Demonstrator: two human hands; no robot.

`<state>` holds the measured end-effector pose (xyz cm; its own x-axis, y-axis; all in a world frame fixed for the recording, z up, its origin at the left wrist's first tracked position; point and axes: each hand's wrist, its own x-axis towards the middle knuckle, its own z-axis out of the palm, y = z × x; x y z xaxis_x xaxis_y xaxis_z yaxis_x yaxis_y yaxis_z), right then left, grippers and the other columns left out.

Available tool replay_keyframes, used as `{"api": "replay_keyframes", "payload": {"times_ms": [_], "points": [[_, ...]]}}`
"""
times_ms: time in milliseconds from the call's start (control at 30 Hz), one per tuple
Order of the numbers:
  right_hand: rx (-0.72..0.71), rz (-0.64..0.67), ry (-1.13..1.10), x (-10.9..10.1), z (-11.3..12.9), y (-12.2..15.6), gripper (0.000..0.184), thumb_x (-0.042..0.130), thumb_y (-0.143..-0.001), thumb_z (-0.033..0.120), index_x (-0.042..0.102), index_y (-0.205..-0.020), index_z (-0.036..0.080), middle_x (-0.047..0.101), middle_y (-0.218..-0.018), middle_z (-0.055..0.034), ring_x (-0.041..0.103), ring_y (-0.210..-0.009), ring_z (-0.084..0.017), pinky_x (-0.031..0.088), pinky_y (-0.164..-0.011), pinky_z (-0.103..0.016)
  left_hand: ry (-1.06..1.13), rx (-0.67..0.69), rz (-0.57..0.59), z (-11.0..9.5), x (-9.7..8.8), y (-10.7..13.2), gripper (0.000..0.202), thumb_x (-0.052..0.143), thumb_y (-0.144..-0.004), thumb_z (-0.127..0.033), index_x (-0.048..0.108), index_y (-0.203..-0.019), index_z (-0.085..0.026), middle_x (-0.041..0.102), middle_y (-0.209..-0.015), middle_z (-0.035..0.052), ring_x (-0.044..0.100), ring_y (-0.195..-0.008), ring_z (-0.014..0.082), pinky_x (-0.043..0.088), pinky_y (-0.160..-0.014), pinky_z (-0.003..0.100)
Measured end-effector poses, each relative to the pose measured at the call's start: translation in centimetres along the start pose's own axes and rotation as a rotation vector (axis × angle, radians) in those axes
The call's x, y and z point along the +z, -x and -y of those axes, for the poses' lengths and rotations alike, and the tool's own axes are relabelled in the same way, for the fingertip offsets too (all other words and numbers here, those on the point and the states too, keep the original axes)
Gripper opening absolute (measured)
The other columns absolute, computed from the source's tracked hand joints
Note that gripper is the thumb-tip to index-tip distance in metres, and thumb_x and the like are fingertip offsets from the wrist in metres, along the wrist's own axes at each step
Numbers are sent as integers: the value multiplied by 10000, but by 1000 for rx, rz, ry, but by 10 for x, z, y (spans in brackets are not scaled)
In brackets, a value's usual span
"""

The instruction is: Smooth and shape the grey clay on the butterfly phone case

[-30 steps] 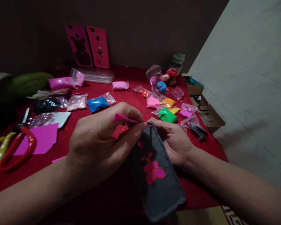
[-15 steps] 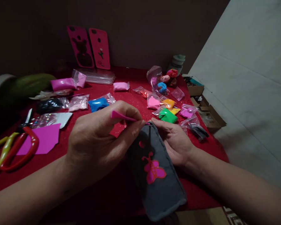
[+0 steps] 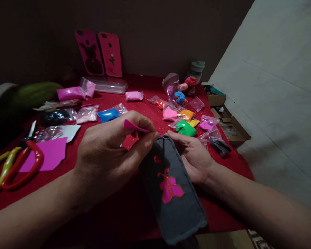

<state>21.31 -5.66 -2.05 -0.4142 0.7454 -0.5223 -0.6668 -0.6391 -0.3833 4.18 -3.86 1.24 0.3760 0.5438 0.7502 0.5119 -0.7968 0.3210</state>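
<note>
My left hand (image 3: 114, 148) pinches a thin pink tool (image 3: 133, 127) with a flat, wide back end. Its narrow tip touches the top edge of a dark grey phone case (image 3: 180, 218). My right hand (image 3: 194, 155) grips that case along its upper right side, thumb near the top edge and the other fingers partly hidden behind. On the case sits a pink butterfly (image 3: 171, 190) with red outlines, below a small round hole (image 3: 157, 159). The case is tilted, its lower end toward me.
On the red cloth (image 3: 142, 83) lie several bags of coloured clay, such as a green one (image 3: 186, 128) and a blue one (image 3: 109, 115). Scissors (image 3: 23, 162) rest on a pink sheet (image 3: 53, 154) at left. Two decorated phone cases (image 3: 111, 55) lean at the back; cardboard boxes (image 3: 234, 128) stand right.
My left hand and the tool tip have shifted very slightly left along the case's top edge. My right hand and the case stay almost still.
</note>
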Motion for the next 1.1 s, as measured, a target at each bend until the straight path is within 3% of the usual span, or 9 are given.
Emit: {"api": "replay_keyframes", "payload": {"times_ms": [133,333,500,667,867,1100], "points": [[6,-25,1,3,0,0,378,383,-925,276,642,-682,144,666,-559,-34,687,-643,-168,534,-825,-343,-42,47,14,3,1,-2,45,651,-817,-131,636,-815,-173,670,-685,-59,601,-592,43,463,-593,123],[18,54,25,0,0,0,383,392,-912,287,655,-674,142,667,-555,-44,690,-663,-188,533,-826,-362,-20,65,56,0,0,-3,42,620,-821,-130,632,-806,-167,670,-702,-41,605,-601,48,463,-596,122],[-32,36,25,-1,-1,0,340,416,-892,238,657,-672,143,667,-556,-31,668,-604,-164,529,-827,-340,-22,88,20,0,0,-2,74,627,-828,-113,612,-799,-179,661,-683,-60,593,-591,37,465,-594,104],[-53,55,27,0,-1,0,259,477,-853,224,655,-678,152,668,-557,-14,646,-549,-152,528,-823,-344,15,41,20,0,0,-1,65,621,-832,-121,606,-823,-184,667,-707,-63,609,-631,40,463,-612,114],[-37,64,32,2,-1,0,289,454,-853,240,659,-670,149,662,-545,-21,662,-576,-172,528,-820,-363,69,22,3,-1,4,3,68,627,-832,-120,602,-824,-183,665,-734,-57,615,-655,40,467,-635,120],[-81,76,57,-2,-3,-1,221,498,-813,226,657,-678,156,659,-555,0,629,-528,-156,518,-819,-372,11,67,44,-4,3,-2,73,615,-845,-130,599,-810,-192,660,-703,-66,605,-627,43,486,-612,112]]}}
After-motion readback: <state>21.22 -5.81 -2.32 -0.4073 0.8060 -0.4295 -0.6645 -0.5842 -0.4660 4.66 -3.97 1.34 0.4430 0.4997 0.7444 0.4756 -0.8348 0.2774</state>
